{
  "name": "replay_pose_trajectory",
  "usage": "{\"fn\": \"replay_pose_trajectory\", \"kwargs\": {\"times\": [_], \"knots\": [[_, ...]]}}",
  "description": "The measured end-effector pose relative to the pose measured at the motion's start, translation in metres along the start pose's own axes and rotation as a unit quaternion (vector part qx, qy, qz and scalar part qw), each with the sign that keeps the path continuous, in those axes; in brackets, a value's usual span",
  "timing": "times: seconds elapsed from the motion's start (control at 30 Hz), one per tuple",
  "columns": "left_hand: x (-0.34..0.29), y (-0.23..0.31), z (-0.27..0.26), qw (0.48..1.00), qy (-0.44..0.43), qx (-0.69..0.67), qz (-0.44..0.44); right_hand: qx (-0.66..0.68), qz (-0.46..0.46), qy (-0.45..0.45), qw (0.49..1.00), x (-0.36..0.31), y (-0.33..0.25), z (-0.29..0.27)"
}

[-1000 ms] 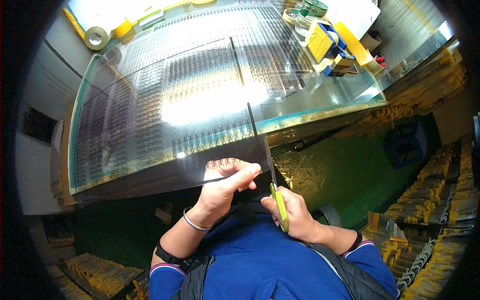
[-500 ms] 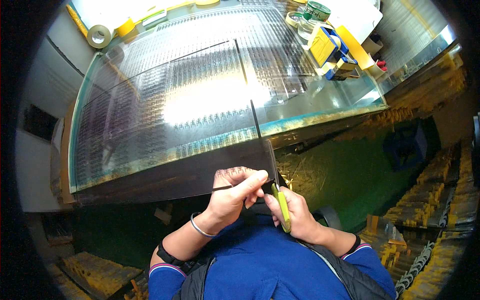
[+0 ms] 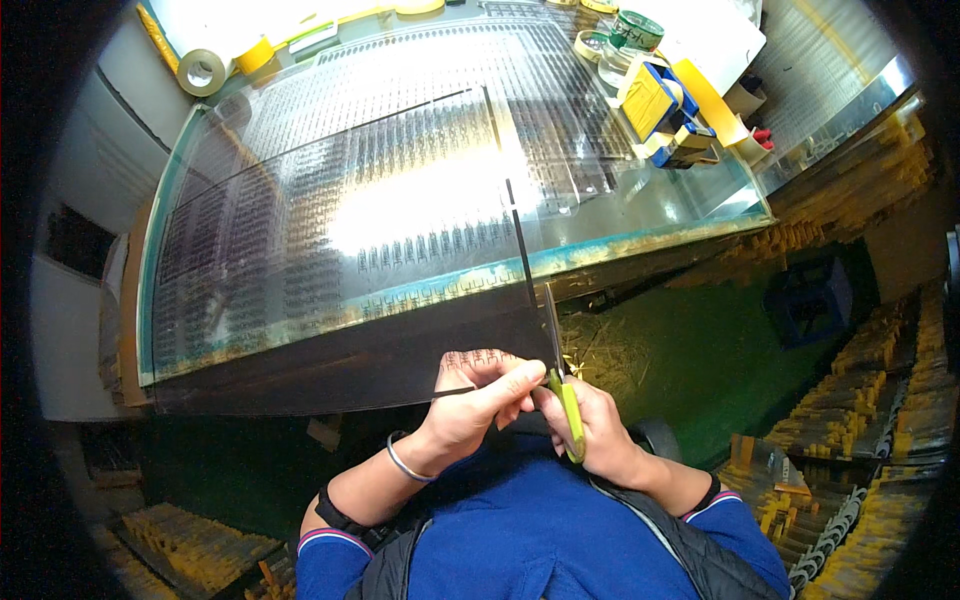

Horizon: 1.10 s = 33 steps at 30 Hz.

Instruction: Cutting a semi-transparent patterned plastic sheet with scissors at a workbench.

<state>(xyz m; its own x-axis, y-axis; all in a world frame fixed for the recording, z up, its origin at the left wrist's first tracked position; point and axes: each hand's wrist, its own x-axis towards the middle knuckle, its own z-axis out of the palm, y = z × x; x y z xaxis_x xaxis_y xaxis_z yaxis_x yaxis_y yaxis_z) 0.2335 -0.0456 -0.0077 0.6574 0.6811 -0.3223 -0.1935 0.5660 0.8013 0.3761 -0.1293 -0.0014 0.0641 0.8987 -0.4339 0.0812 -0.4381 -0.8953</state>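
My left hand (image 3: 465, 405) pinches the near right corner of a large clear film sheet (image 3: 425, 270) between thumb and fingers. Rows of small dark printed figures cover the film, and a black line runs along its right border. The sheet's near part hangs over the table's front edge, and some of the printing shows over my left knuckles. In my right hand (image 3: 605, 430) is a pair of scissors with lime-green handles (image 3: 570, 420). Their blades point away from me, along the sheet's right edge. Whether the blades touch the film I cannot tell.
Under the film lies a glass-topped table (image 3: 655, 238) with a pale greenish edge. A blue and yellow tape dispenser (image 3: 665, 115) stands at the back right, near clear and green tape rolls (image 3: 635, 32). More tape rolls (image 3: 202, 72) sit at the back left. Below is a green floor (image 3: 690, 350).
The film has shifted slightly right and toward me, along with my left hand. The scissors stay at the sheet's right edge, with their blades showing more plainly now.
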Motion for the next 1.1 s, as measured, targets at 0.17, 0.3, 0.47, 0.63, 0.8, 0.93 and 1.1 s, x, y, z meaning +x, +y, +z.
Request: {"fn": "replay_pose_trajectory", "kwargs": {"times": [0.17, 0.3, 0.47, 0.63, 0.8, 0.93, 1.1], "knots": [[-0.006, -0.004, 0.004, 0.999, -0.002, 0.037, -0.026, -0.027, -0.106, 0.021, 0.994, 0.007, 0.013, -0.004], [-0.006, -0.007, 0.003, 0.999, -0.009, 0.039, -0.015, -0.012, -0.086, 0.014, 0.996, 0.004, 0.009, -0.005], [-0.006, -0.008, 0.004, 0.999, -0.011, 0.047, -0.018, 0.012, -0.025, -0.017, 0.999, 0.002, 0.002, -0.007], [-0.011, -0.011, 0.008, 0.997, -0.008, 0.065, -0.043, -0.025, -0.087, 0.008, 0.996, 0.009, 0.014, -0.01], [-0.012, -0.012, 0.009, 0.997, -0.015, 0.062, -0.046, -0.06, -0.127, 0.02, 0.99, 0.009, 0.01, -0.01], [-0.014, -0.011, 0.01, 0.995, -0.011, 0.081, -0.057, 0.026, -0.011, -0.002, 1.0, 0.001, -0.007, -0.009], [-0.018, -0.017, 0.012, 0.991, -0.031, 0.091, -0.093, -0.015, -0.07, 0.016, 0.997, 0.01, 0.006, -0.013]]}}
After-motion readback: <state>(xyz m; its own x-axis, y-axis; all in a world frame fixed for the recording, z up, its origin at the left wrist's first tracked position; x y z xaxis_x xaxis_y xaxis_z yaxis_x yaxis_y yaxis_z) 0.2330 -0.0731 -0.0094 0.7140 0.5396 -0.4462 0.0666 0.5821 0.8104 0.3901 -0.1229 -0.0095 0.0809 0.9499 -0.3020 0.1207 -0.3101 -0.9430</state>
